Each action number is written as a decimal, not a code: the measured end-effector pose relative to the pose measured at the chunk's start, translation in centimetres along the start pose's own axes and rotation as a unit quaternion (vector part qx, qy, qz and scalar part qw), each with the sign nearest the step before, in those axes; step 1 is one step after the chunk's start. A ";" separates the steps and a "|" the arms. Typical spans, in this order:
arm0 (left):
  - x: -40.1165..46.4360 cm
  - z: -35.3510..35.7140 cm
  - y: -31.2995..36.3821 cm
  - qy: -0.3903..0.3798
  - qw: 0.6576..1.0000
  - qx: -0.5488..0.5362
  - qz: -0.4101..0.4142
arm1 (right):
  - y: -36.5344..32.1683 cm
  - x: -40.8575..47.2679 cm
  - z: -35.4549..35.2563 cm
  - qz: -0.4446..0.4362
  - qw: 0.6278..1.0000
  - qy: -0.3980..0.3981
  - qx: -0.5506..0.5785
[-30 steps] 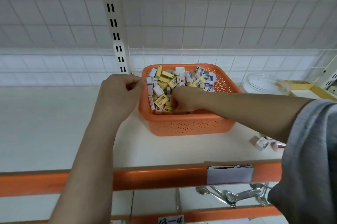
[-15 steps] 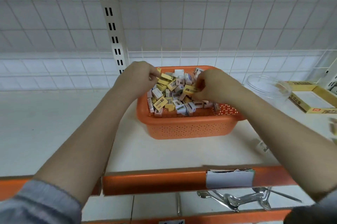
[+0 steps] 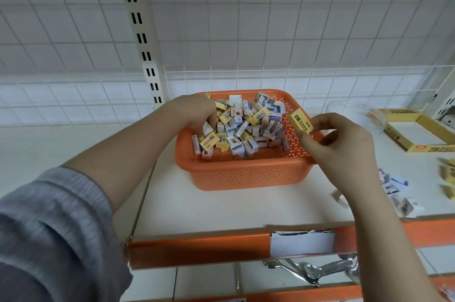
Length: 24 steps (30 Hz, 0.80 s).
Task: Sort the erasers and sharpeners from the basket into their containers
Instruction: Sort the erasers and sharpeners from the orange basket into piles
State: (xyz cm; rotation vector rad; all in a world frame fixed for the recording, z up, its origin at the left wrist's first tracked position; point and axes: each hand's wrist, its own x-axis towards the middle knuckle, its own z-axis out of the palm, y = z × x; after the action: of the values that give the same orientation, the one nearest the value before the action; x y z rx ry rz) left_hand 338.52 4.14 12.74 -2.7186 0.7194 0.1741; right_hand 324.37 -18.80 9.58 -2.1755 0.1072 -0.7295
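I see the orange basket [image 3: 246, 173] sitting on the white shelf [image 3: 221, 205], heaped with small boxed erasers and sharpeners [image 3: 243, 127] in yellow, white and pink wrappers. My right hand [image 3: 342, 144] is just over the basket's right rim, its grip pinching a yellow eraser [image 3: 300, 121] marked 2B between thumb and fingertips, clear of the pile. My left hand [image 3: 194, 112] is down inside the basket at its back left corner, fingers curled into the pieces; I cannot tell whether that grip has closed on anything. To the right of the basket stands a clear plastic container [image 3: 354, 112], and beyond it an open yellow cardboard box [image 3: 418, 129]. A few loose pieces [image 3: 398, 191] lie on the shelf near the front right edge.
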 end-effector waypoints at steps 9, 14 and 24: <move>-1.3 -1.1 0.0 0.122 0.989 -0.083 -0.009 | -0.5 -1.1 -0.2 0.003 0.999 0.011 0.030; -3.2 -2.2 1.9 0.179 0.972 -0.155 0.007 | -0.8 -2.3 -0.9 0.028 0.995 0.076 0.050; -5.3 -4.2 10.9 0.241 0.936 -0.257 0.008 | 2.3 -4.2 -6.5 0.026 0.989 0.128 0.076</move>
State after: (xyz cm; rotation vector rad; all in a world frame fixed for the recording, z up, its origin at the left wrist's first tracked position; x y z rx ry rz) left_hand 328.62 -3.74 14.77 -3.3033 0.9303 -0.3722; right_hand 317.85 -23.46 9.14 -1.9203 0.2327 -0.9535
